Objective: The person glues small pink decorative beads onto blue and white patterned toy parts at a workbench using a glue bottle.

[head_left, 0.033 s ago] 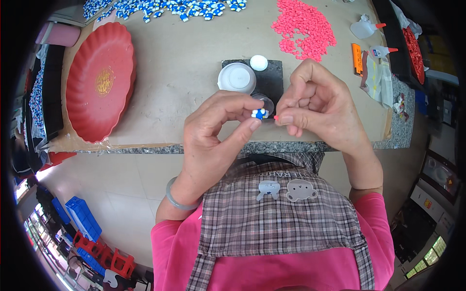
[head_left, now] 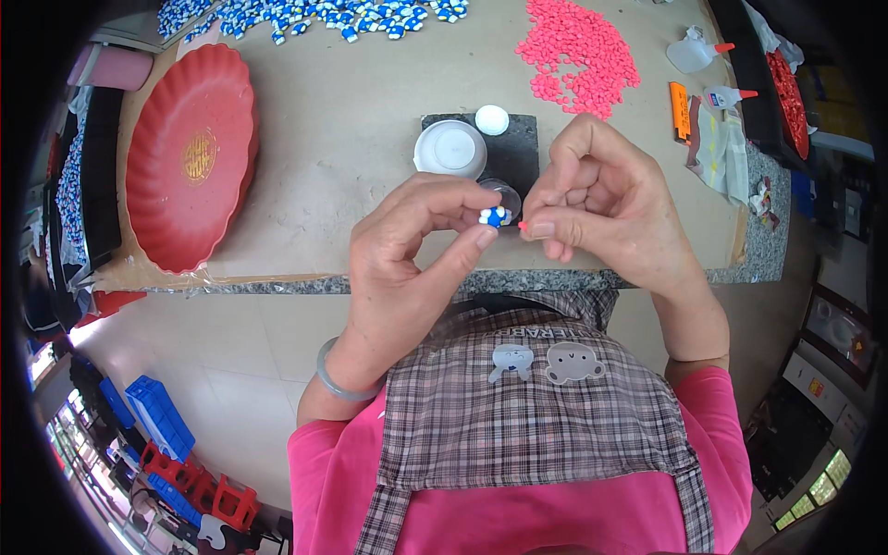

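Note:
Between the thumb and fingers of my left hand (head_left: 407,231) is a small blue-and-white figure piece (head_left: 493,217). My right hand (head_left: 615,199) pinches a tiny pink piece (head_left: 524,227) at its fingertips, just right of the blue-and-white one, with a small gap between them. Beneath and beyond both hands lies a dark square slab (head_left: 514,148). On it rest a white round bowl (head_left: 450,150), a small white round cap or dish (head_left: 492,119) and a clear round container (head_left: 502,194), partly hidden by my left hand.
A large red scalloped tray (head_left: 190,162) stands at left. Along the far side lie many blue-and-white pieces (head_left: 351,18) and a spread of pink pieces (head_left: 583,55). To the right are glue bottles (head_left: 694,54) with red tips, an orange box (head_left: 681,113) and the granite table edge (head_left: 768,222).
My right hand has shifted very slightly left, bringing the pink piece a little closer to the blue-and-white piece. My left hand looks unmoved.

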The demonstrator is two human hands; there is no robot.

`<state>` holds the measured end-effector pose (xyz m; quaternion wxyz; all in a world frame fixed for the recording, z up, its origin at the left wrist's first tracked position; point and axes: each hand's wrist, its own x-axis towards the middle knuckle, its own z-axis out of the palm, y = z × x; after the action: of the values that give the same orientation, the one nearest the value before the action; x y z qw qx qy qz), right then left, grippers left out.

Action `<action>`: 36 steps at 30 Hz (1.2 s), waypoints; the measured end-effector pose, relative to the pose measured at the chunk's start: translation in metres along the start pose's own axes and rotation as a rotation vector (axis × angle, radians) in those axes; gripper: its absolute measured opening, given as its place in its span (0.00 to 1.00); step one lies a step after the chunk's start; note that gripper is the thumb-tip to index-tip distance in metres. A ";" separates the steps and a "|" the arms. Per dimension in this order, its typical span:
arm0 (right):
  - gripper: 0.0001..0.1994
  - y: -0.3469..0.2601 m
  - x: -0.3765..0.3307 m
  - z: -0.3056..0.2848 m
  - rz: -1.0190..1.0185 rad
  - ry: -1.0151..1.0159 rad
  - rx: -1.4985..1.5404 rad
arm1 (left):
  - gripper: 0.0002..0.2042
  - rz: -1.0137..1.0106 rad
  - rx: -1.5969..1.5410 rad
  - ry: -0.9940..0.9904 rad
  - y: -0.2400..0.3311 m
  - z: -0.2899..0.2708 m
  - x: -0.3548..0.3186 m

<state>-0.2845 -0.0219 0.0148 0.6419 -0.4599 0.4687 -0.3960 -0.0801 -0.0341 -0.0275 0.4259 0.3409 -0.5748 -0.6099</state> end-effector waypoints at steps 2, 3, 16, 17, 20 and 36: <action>0.13 0.003 -0.001 0.002 -0.009 0.014 0.001 | 0.11 0.070 0.059 0.009 -0.002 0.001 0.001; 0.13 0.004 -0.001 0.002 -0.010 0.015 0.001 | 0.11 0.071 0.060 0.008 -0.002 0.001 0.001; 0.11 0.004 -0.004 0.009 -0.082 0.062 -0.304 | 0.10 0.255 0.366 0.000 0.002 0.003 0.004; 0.10 0.007 -0.005 0.011 -0.124 0.086 -0.387 | 0.10 0.295 0.419 -0.007 0.002 0.002 0.005; 0.11 0.018 -0.006 0.015 -0.363 0.214 -0.595 | 0.10 0.265 0.391 0.010 0.003 0.002 0.003; 0.05 0.051 0.013 -0.073 -0.500 0.550 -1.150 | 0.14 -0.194 -0.388 0.319 -0.004 -0.056 0.020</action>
<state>-0.3478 -0.0364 -0.0471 0.0425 -0.7050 0.6300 -0.3229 -0.0385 -0.0756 -0.0363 0.5082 0.3983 -0.3375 -0.6849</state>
